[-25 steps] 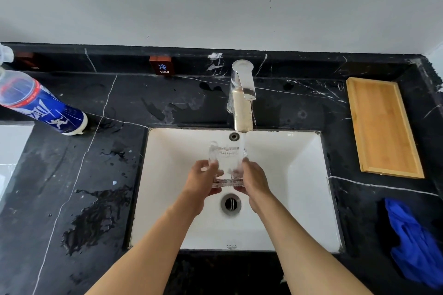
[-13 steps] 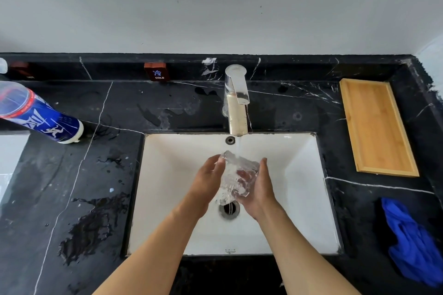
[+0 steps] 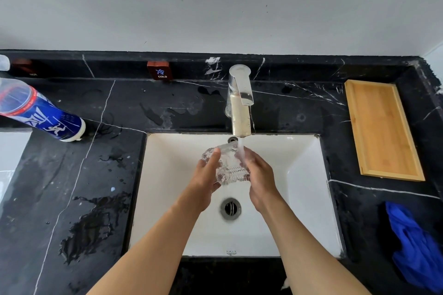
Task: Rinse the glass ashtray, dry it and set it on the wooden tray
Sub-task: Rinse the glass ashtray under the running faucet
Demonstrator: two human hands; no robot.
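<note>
The clear ribbed glass ashtray [image 3: 229,165] is held tilted over the white sink [image 3: 167,199], just under the chrome faucet [image 3: 239,103]. Running water falls onto its right edge. My left hand [image 3: 206,179] grips its left side and my right hand [image 3: 260,179] grips its right side. The wooden tray [image 3: 381,129] lies bare on the black counter at the right. A crumpled blue cloth [image 3: 414,246] lies near the front right corner.
A blue and white bottle [image 3: 40,115] stands on the counter at the left, seen tilted. Water puddles [image 3: 93,225] spot the black marble left of the sink. The drain [image 3: 230,208] sits below my hands. A COLD label [image 3: 159,70] is on the back ledge.
The ashtray has been turned in my hands under the stream, from upright to tilted, and both hands have shifted around it. The view has moved slightly.
</note>
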